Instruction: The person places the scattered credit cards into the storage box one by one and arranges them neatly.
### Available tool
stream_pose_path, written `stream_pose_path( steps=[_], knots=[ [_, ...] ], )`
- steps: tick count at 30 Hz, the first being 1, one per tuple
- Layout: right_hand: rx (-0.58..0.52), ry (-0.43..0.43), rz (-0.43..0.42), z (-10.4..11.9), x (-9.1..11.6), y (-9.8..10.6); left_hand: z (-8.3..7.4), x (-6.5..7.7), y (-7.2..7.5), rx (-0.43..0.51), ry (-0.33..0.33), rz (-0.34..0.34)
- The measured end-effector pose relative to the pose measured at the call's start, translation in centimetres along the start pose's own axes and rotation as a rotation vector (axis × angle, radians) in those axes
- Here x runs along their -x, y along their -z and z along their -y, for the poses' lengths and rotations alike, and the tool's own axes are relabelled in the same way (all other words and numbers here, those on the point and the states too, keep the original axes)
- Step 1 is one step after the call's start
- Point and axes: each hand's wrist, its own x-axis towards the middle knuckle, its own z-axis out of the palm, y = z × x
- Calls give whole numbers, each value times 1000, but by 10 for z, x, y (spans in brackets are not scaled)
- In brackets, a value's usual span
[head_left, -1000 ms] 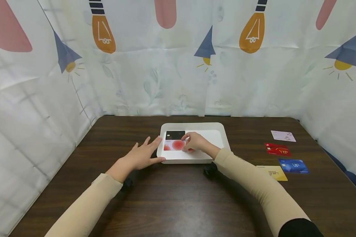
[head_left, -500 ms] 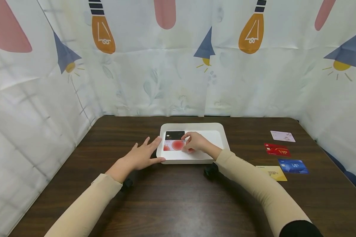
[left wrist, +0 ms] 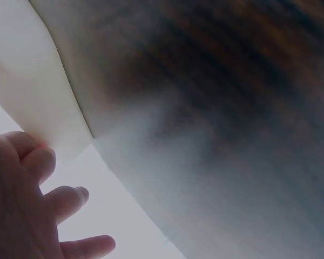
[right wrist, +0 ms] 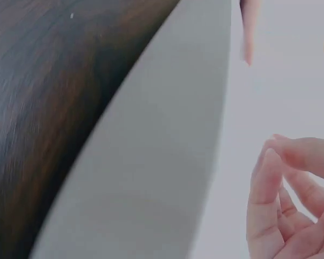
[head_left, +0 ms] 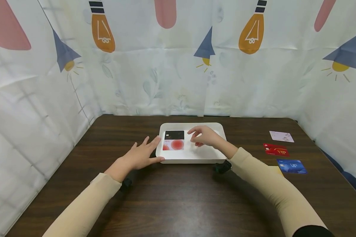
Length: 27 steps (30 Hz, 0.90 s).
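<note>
A white tray [head_left: 192,161] stands on the dark wood table. In its left part lie a black VIP card [head_left: 174,134] and, just below it, a white card with red circles [head_left: 173,145]. My left hand [head_left: 140,156] has its fingers spread, with fingertips and thumb at the tray's left edge. Over the middle of the tray, to the right of both cards, is my right hand [head_left: 206,136]. Its fingers are loosely bent and nothing shows between them. In the right wrist view the thumb and index fingertips of the right hand [right wrist: 297,199] come close together.
Toward the table's right side lie a pale pink card [head_left: 281,136], a red VIP card [head_left: 276,149] and a blue VIP card [head_left: 292,166]. A yellow card [head_left: 276,169] is mostly hidden behind my right sleeve. A printed curtain [head_left: 178,82] hangs behind the table.
My right hand has let go of the red-circle card and moved right, leaving that card in full view. The right sleeve now covers most of the yellow card. My left hand stays put.
</note>
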Motion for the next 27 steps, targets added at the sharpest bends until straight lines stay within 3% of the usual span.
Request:
stream_pose_path(
  steps=[5,15,27],
  knots=[
    [72,78,8,-5,16,18,0,-1,-1,5,0,3],
    [104,136,-25,-21,46,54,1,-1,-1,10,1,-2],
    [102,177,-198,-53,79,90,1,-1,-1,2,7,-2]
  ],
)
